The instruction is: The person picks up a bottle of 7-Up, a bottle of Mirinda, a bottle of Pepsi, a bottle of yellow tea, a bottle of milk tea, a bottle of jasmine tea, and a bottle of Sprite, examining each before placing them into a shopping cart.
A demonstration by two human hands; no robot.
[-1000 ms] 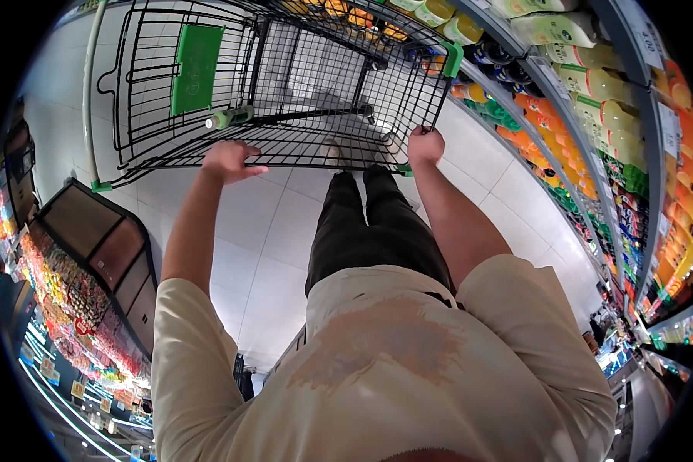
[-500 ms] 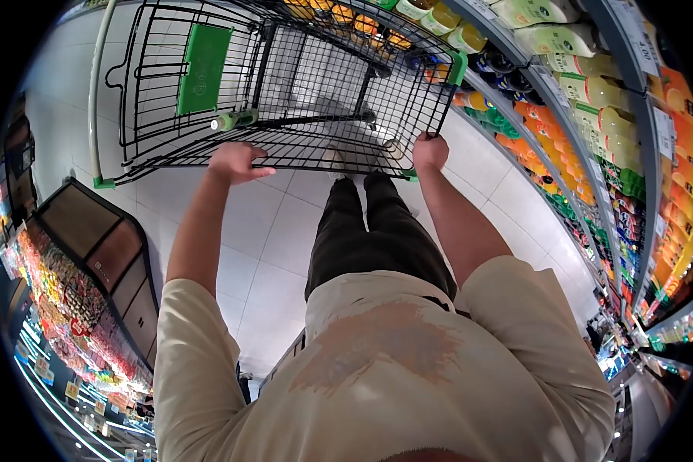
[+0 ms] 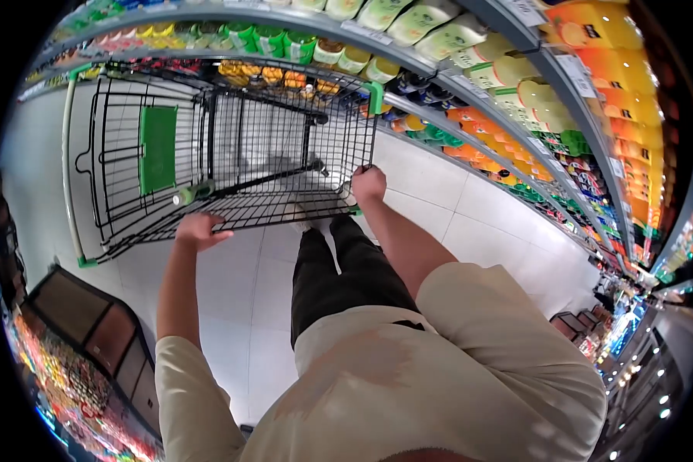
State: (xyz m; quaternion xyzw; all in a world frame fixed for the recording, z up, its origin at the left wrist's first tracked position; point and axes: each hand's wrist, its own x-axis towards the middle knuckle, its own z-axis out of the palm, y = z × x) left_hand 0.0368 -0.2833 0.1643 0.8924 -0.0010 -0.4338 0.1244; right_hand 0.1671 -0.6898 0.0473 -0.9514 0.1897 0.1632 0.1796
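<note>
A black wire shopping cart (image 3: 266, 138) with green corner pieces stands crosswise in front of me, its long pale handle at the left. My right hand (image 3: 368, 185) is closed around the wire at the cart's near right corner. Against the near side rail, further left, rests my left hand (image 3: 200, 229), thumb stretched out to the right and its other fingers partly hidden. A bottle (image 3: 193, 192) with a pale cap and green label lies inside the cart, just beyond my left hand. A green panel (image 3: 158, 150) is fixed in the cart's left part.
Shelves of bottled drinks (image 3: 508, 73) curve from behind the cart down the right side. A dark-framed display stand (image 3: 92, 331) with colourful packets is at the lower left. Pale floor tiles (image 3: 454, 192) lie beneath.
The cart and both hands now appear further left and lower in view. More of the drink shelves shows behind the cart. Both hands keep the same pose at the cart.
</note>
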